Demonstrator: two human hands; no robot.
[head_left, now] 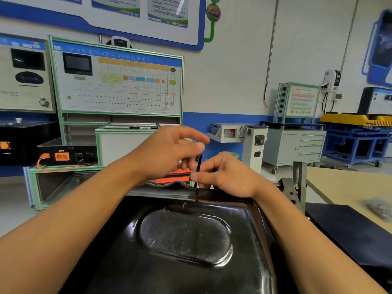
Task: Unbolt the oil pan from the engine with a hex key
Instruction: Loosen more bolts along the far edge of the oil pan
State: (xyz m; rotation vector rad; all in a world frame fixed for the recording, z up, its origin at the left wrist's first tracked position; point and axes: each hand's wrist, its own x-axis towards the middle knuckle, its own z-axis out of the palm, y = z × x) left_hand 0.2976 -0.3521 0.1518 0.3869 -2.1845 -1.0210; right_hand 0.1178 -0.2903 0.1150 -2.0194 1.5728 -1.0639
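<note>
The black oil pan point(184, 236) fills the lower middle, its bottom with an oval recess facing me. A thin black hex key point(199, 168) stands nearly upright at the pan's far flange point(169, 195). My right hand point(224, 175) pinches the key's lower shaft between thumb and fingers just above the flange. My left hand point(169, 151) hovers above it, thumb and fingers curled around the key's top end. The key's tip and the bolt under it are hidden by my fingers.
A metal engine stand bracket point(297, 183) rises right of the pan. A wooden table point(350, 185) at the right holds a plastic bag of parts point(379, 206). Training boards point(118, 81), a battery rig with orange connectors point(61, 157) and cabinets stand behind.
</note>
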